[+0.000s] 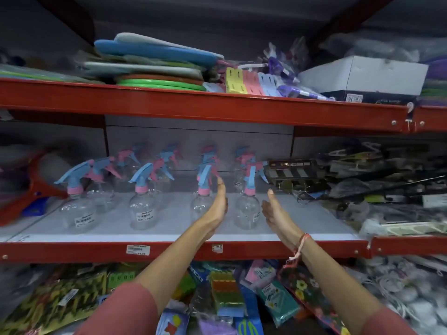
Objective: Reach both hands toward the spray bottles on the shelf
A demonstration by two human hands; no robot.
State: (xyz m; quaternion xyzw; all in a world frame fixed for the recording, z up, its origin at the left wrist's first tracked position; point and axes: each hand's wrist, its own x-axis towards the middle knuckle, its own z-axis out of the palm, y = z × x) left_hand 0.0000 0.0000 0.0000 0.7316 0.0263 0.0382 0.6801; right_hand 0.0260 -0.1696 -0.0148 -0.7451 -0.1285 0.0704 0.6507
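Middle shelf [169, 226], red-edged, carries rows of clear spray bottles with blue-pink trigger heads. Front-right bottle [246, 211] stands upright between the two hands, flanked but apparently not yet touched. Left hand [217, 209] and right hand [275, 213] are held flat, palms facing inward, fingers straight and wide apart, nothing held. Neighbouring bottle [202, 206] sits just left of the left fingers, possibly brushed. Step judged: approach before grasp. Next move calls for closing both palms on the bottle body without knocking the neighbour.

green discs [160, 83] | white box [362, 76] | sponges [227, 293]
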